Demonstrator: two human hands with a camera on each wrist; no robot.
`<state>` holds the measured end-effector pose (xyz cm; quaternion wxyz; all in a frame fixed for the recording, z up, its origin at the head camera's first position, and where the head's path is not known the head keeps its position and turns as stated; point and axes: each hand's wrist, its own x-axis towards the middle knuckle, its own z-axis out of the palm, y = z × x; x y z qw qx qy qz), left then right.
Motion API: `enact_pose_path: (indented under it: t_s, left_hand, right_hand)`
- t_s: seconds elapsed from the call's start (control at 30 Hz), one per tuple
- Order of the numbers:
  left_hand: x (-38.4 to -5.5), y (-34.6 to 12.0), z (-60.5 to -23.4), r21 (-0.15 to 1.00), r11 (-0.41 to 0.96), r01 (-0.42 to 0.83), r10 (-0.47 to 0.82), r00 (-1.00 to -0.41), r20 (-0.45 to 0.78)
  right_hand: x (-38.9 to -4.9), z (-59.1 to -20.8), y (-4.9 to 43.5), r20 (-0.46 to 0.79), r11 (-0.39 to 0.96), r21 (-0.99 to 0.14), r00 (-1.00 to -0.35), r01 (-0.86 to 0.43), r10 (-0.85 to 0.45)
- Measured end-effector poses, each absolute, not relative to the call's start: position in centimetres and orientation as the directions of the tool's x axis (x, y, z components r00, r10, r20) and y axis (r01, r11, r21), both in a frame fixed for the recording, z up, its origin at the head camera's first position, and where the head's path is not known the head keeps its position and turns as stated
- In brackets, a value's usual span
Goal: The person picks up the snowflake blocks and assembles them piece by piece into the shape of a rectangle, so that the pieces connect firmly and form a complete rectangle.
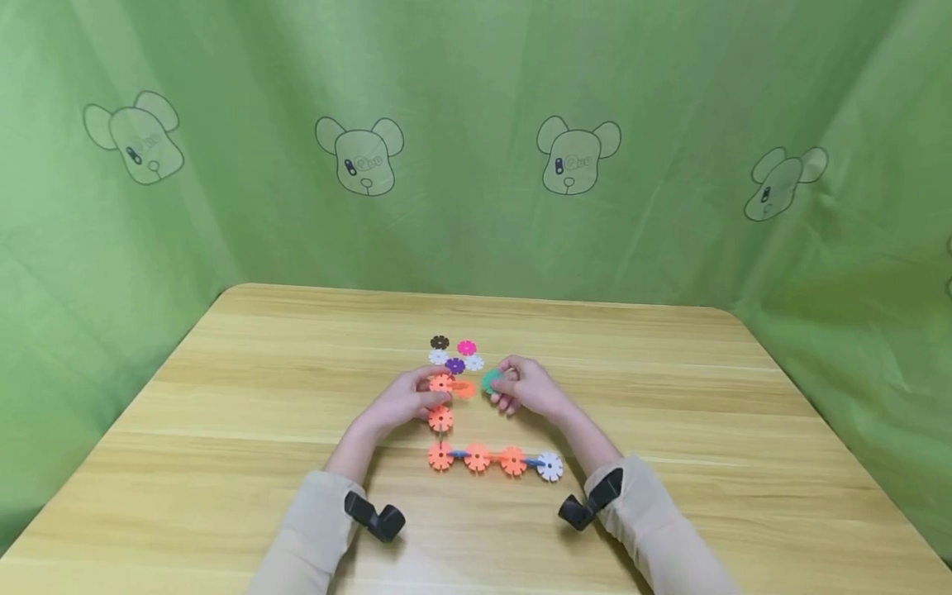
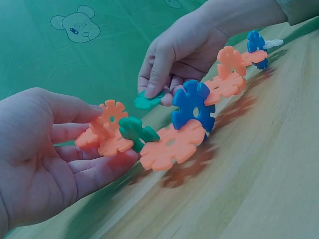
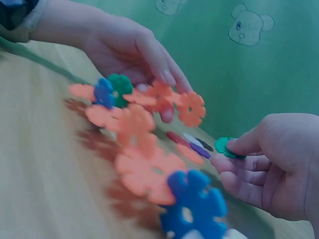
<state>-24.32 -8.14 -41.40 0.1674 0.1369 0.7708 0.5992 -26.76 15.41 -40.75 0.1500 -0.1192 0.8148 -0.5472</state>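
My left hand (image 1: 402, 401) holds one end of an L-shaped chain of interlocking snowflake discs (image 1: 440, 456), thumb and fingers on either side of its orange discs. The chain is mostly orange, with blue and green connecting discs and a white disc (image 1: 549, 466) at its other end. In the left wrist view, shadows lie under the chain (image 2: 172, 147), and its held end is raised off the table. My right hand (image 1: 531, 387) pinches a single green snowflake disc (image 3: 227, 145) between thumb and forefinger. That green disc is apart from the chain, just right of its orange end disc (image 1: 464, 389).
Beyond the left hand lie several loose discs: a brown one (image 1: 440, 342), a pink one (image 1: 466, 348), a purple one (image 1: 455, 365) and white ones (image 1: 474, 362). The wooden table (image 1: 223, 413) backs onto a green curtain (image 1: 476, 231). Each wrist wears a small black camera (image 1: 387, 522).
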Motion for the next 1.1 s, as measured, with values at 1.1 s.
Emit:
enact_pose_path:
  t_s: [1.1]
  left_hand:
    - [-24.1,-7.2,-41.3,0.992,0.122,-0.016,0.331,-0.942,-0.056]
  right_hand:
    - [-25.0,-41.0,12.8,-0.025,0.216,-0.975,-0.938,-0.054,-0.345]
